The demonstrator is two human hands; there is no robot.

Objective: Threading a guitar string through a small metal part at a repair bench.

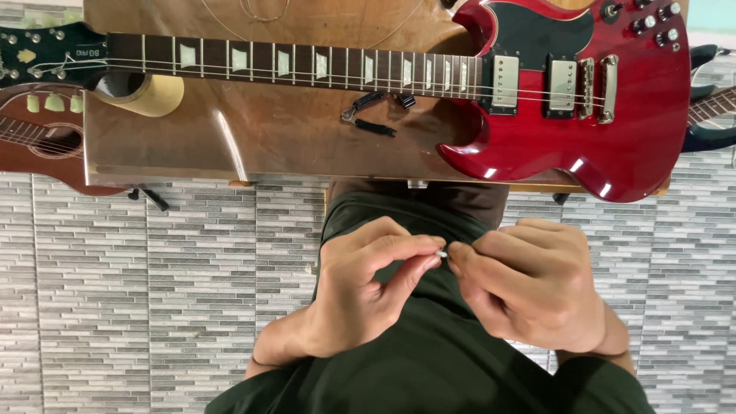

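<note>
Your two hands meet in front of your stomach, well below the red electric guitar [567, 115] that lies across the bench [261, 138]. Your left hand [360, 295] curls in a tight grip, thumb and forefinger pinched shut on a tiny pale piece [441, 253] that peeks out at the fingertips. Your right hand [537, 287] comes in from the other side, its fingertips touching that same small piece, its grip closed down just as far; the piece is too small to tell what it is. Both hands hover over your dark green shirt [429, 360], clear of the bench's near edge. Up above them, the guitar's body sits toward the right end of the bench, its neck [291, 65] running left to the dark headstock [38, 54], which juts past the bench's left end. Under the neck near the headstock there is a roll of tan tape [149, 96] propping it. Just below the neck, close to the body, a small black tool [372, 111] lies on the wood. A coil of thin wire [264, 11] rests beyond the neck at the far edge. Left of the bench, under the headstock, part of a brown guitar [38, 142] shows, and right of the red body a dark guitar [709, 115] pokes in. Grey tiled floor [153, 291] spreads beneath.
</note>
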